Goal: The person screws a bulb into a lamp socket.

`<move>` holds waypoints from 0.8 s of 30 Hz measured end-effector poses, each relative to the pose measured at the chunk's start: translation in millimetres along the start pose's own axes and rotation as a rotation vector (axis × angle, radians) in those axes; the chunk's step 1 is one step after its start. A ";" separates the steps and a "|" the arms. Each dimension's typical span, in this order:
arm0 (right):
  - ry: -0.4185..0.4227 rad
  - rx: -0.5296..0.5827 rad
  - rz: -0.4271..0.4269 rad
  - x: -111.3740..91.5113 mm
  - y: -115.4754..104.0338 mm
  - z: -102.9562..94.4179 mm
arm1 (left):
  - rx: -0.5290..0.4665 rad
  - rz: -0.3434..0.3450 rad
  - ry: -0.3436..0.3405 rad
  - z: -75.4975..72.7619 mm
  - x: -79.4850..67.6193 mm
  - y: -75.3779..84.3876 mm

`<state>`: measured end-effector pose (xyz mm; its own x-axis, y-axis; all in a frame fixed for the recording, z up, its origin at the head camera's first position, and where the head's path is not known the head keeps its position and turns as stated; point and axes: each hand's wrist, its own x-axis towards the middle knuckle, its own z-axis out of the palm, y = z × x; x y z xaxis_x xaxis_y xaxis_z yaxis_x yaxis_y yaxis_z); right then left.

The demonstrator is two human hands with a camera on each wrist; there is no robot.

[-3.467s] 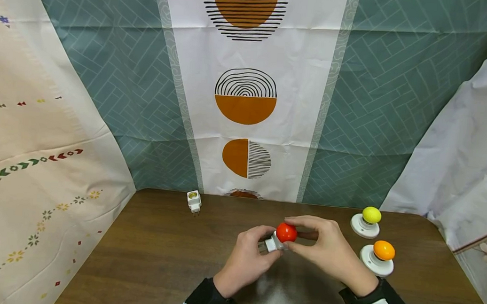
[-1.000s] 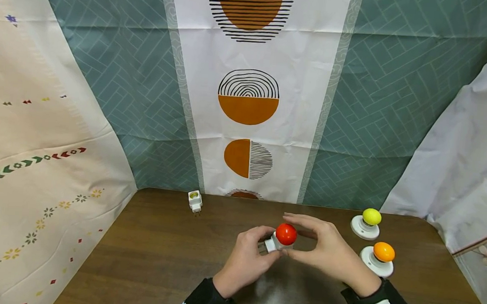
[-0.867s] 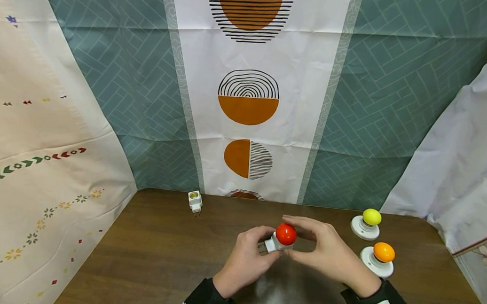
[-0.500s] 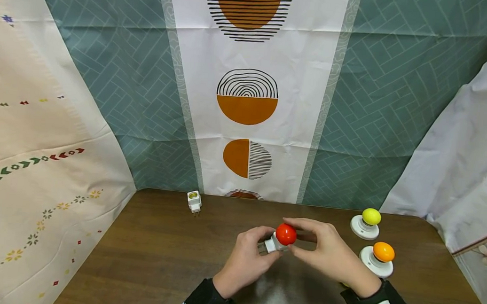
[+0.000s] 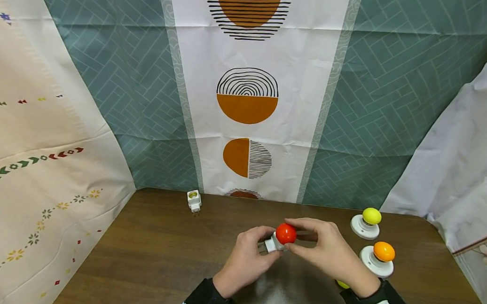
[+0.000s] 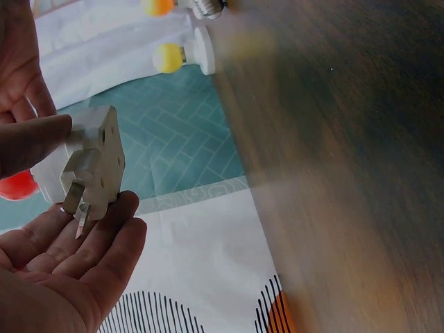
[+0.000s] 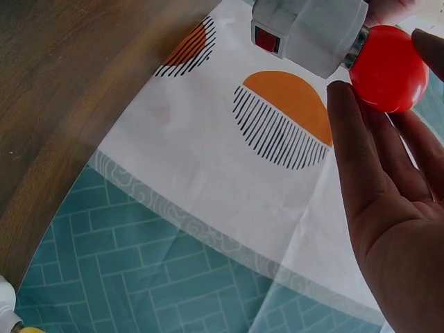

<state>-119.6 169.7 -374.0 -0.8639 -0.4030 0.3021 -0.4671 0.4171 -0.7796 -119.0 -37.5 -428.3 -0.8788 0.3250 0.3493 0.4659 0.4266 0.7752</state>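
My left hand [image 5: 245,256] grips a white plug-in lamp socket [image 5: 272,245] between thumb and fingers above the table. Its flat metal prongs [image 6: 74,198] point away from the bulb in the left wrist view, and a red switch [image 7: 266,39] shows on its side in the right wrist view. A round red light bulb [image 5: 286,233] sits at the socket's mouth, with a strip of its metal base [image 7: 356,47] visible between glass and socket. My right hand [image 5: 326,247] holds this bulb, thumb on one side and fingers on the other.
Toward the right stand two white round lamp holders, one with a yellow bulb [image 5: 372,216], one with an orange bulb [image 5: 384,251]. Part of another yellow-green thing [image 5: 342,284] shows beside my right wrist. A second white plug-in socket [image 5: 194,201] lies at the table's back edge.
My right thumb has shifted from low by the socket up to the bulb, and the fingers have turned slightly around it. The left hand and socket stay in place.
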 end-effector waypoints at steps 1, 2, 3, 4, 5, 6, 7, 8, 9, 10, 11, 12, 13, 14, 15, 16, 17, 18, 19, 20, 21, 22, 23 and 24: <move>0.006 -0.001 0.004 -0.2 0.0 0.2 | -0.001 -0.001 0.000 0.1 0.0 -0.1; 0.012 -0.002 0.007 -0.3 0.0 0.4 | -0.001 -0.002 0.001 0.2 -0.1 -0.2; 0.018 -0.003 0.011 -0.5 0.1 0.7 | 0.000 -0.002 0.002 0.4 -0.1 -0.4; 0.023 -0.004 0.014 -0.7 0.1 0.9 | 0.000 -0.003 0.001 0.5 -0.1 -0.5; 0.028 -0.003 0.015 -1.0 0.1 1.2 | 0.002 -0.003 0.002 0.7 -0.1 -0.7; 0.032 -0.003 0.016 -1.1 0.1 1.4 | 0.003 -0.004 0.002 0.9 -0.2 -0.9; 0.034 -0.003 0.017 -1.3 0.1 1.6 | 0.005 -0.003 0.001 1.0 -0.2 -1.1; 0.036 -0.003 0.017 -1.4 0.2 1.8 | 0.006 -0.003 0.000 1.2 -0.4 -1.2; 0.037 -0.005 0.017 -1.4 0.2 1.9 | 0.007 -0.002 -0.001 1.3 -0.5 -1.3; 0.037 -0.006 0.015 -1.4 0.3 2.0 | 0.006 -0.001 -0.003 1.3 -0.6 -1.3; 0.037 -0.008 0.013 -1.2 0.4 1.9 | 0.005 0.000 -0.004 1.4 -0.7 -1.2; 0.038 -0.011 0.011 -1.0 0.5 1.8 | 0.005 0.001 -0.004 1.4 -0.7 -1.2; 0.042 -0.015 0.006 -0.8 0.6 1.5 | 0.002 0.002 -0.004 1.4 -0.5 -1.1; 0.046 -0.019 0.003 -0.4 0.7 1.3 | -0.001 0.003 -0.004 1.4 -0.5 -0.9; 0.050 -0.025 -0.002 -0.1 0.6 1.0 | -0.003 0.003 -0.004 1.4 -0.4 -0.8; 0.053 -0.028 -0.008 0.2 0.5 0.8 | -0.005 0.002 -0.005 1.4 -0.3 -0.6; 0.056 -0.028 -0.014 0.5 0.4 0.5 | -0.006 0.001 -0.006 1.3 -0.1 -0.5; 0.057 -0.025 -0.020 0.9 0.2 0.2 | -0.005 -0.001 -0.006 1.3 0.1 -0.3; 0.055 -0.022 -0.027 1.1 0.1 0.0 | -0.006 -0.003 -0.007 1.2 0.1 0.0; 0.050 -0.019 -0.032 1.2 0.0 -0.1 | -0.004 -0.005 -0.008 1.2 0.1 0.1; 0.044 -0.015 -0.039 1.2 0.0 -0.2 | -0.001 -0.006 -0.008 1.1 0.1 0.2; 0.036 -0.009 -0.044 1.1 0.0 -0.1 | 0.003 -0.007 -0.007 1.1 0.1 0.2; 0.028 -0.004 -0.047 1.0 0.0 0.0 | 0.007 -0.006 -0.005 1.1 0.1 0.3; 0.019 -0.003 -0.051 0.8 0.1 0.2 | 0.009 -0.003 -0.003 1.2 0.0 0.3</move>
<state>-120.2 169.3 -373.9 -0.8425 -0.4080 0.3516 -0.5109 0.3986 -0.7616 -118.7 -36.4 -428.6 -0.8801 0.3260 0.3453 0.4640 0.4355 0.7714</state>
